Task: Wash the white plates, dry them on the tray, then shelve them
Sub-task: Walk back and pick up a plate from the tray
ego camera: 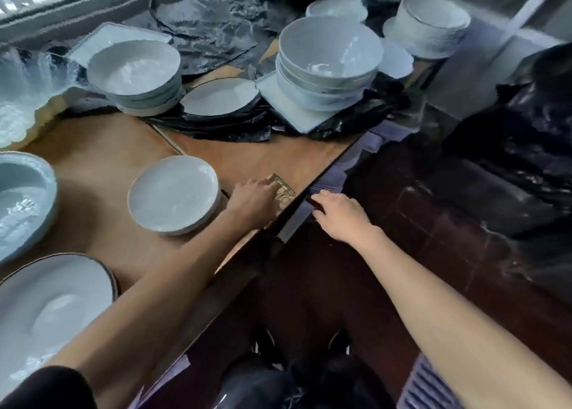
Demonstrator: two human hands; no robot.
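Brown tabletop (102,167) crowded with white crockery, dark floor tiles at lower right of frame. At centre, left hand (255,199) pressing down on a small gold-patterned pad (283,188) at the tabletop edge, fingers (269,184) spread flat over it, gripping nothing. Right hand (339,215) just beside, at the edge strip, fingers curled narrow on the dark rim; whether anything is pinched there, impossible to tell. White plate (173,193) lying flat just left of the left hand, untouched. More plates (52,309) at lower left, stacked bowls (328,55) at upper centre on black plastic sheet (213,24), another bowl stack (134,71) at upper left, a further stack (430,21) at upper right. No tray or shelf clearly in view.

Judged stage: early, gathering and washing not yet begun, hands busy with the pad rather than the plates. Next move likely a short reach left, with a firm grip under the rim of the nearest plate.
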